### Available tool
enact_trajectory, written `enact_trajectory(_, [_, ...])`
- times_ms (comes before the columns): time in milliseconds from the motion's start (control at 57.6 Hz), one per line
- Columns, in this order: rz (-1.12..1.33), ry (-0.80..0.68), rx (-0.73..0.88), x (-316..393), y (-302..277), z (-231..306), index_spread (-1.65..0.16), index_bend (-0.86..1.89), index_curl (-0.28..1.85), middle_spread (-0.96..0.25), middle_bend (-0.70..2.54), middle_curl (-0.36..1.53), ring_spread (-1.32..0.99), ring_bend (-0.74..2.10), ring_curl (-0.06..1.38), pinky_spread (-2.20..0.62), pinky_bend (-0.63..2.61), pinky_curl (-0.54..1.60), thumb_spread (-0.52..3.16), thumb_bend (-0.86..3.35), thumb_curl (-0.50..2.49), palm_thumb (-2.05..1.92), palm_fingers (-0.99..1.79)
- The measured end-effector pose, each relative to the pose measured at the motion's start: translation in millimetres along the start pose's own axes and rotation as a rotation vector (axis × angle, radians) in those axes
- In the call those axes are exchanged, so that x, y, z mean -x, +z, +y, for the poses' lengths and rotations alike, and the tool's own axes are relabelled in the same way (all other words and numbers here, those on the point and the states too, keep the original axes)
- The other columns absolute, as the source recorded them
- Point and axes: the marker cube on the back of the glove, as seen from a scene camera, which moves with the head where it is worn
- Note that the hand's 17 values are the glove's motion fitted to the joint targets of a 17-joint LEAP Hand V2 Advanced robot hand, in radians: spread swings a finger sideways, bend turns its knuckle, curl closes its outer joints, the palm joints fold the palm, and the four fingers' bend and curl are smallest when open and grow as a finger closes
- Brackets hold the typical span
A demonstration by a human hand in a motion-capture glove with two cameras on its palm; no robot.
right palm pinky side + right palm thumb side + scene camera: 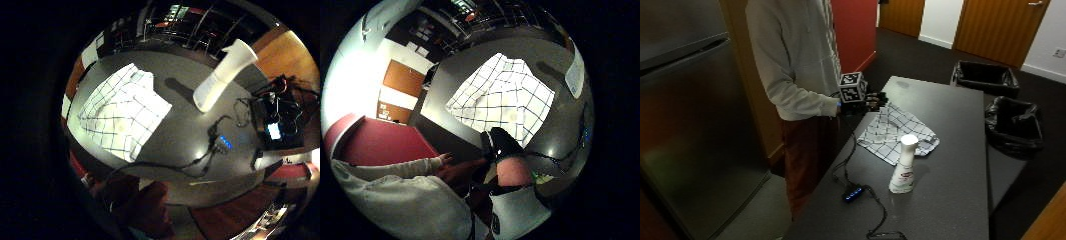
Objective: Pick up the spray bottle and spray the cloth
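Observation:
A white spray bottle point(904, 167) stands upright on the dark grey table point(953, 115), with its cap on top; it also shows in the little finger side view as the bottle point(222, 77). A white cloth with a dark grid point(896, 132) lies crumpled and flat beyond the bottle, nearer the person. My gloved right hand point(871, 102) hovers at the table's edge, just over the cloth's corner closest to the person, fingers relaxed and holding nothing. It is well apart from the bottle. Both palm views look down on the cloth point(122, 117) point(505, 100).
A black cable runs along the table's near edge to a small hub with blue lights point(853, 193) point(225, 142) beside the bottle. Two black-lined bins point(1013, 122) stand past the far side. A steel fridge point(686, 115) is to the person's side.

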Motion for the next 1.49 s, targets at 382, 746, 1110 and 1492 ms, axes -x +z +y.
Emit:
enact_trajectory(382, [-0.092, 0.263, -0.178, -85.8, -42.5, 28.6, -0.39, 0.13, 0.23, -0.02, 0.23, 0.31, -0.01, 0.29, 0.26, 0.19, 0.35, 0.33, 0.95, -0.03, 0.39, 0.68, 0.07])
enact_trajectory(746, [-0.189, 0.439, -0.288, -152.8, -56.6, 28.5, -0.34, 0.13, 0.22, -0.02, 0.22, 0.32, -0.01, 0.32, 0.28, 0.19, 0.37, 0.34, 0.96, -0.03, 0.39, 0.67, 0.08])
enact_trajectory(1110, [-0.373, 0.493, -0.335, -171.3, -38.6, 1.9, -0.27, 0.14, 0.24, -0.02, 0.21, 0.33, -0.01, 0.33, 0.28, 0.17, 0.38, 0.35, 0.96, -0.03, 0.39, 0.66, 0.09])
enact_trajectory(1492, [-0.548, 0.543, -0.351, -186.6, -10.4, -35.5, -0.25, 0.13, 0.24, -0.02, 0.2, 0.33, -0.02, 0.33, 0.29, 0.16, 0.38, 0.35, 0.95, -0.03, 0.39, 0.63, 0.09])
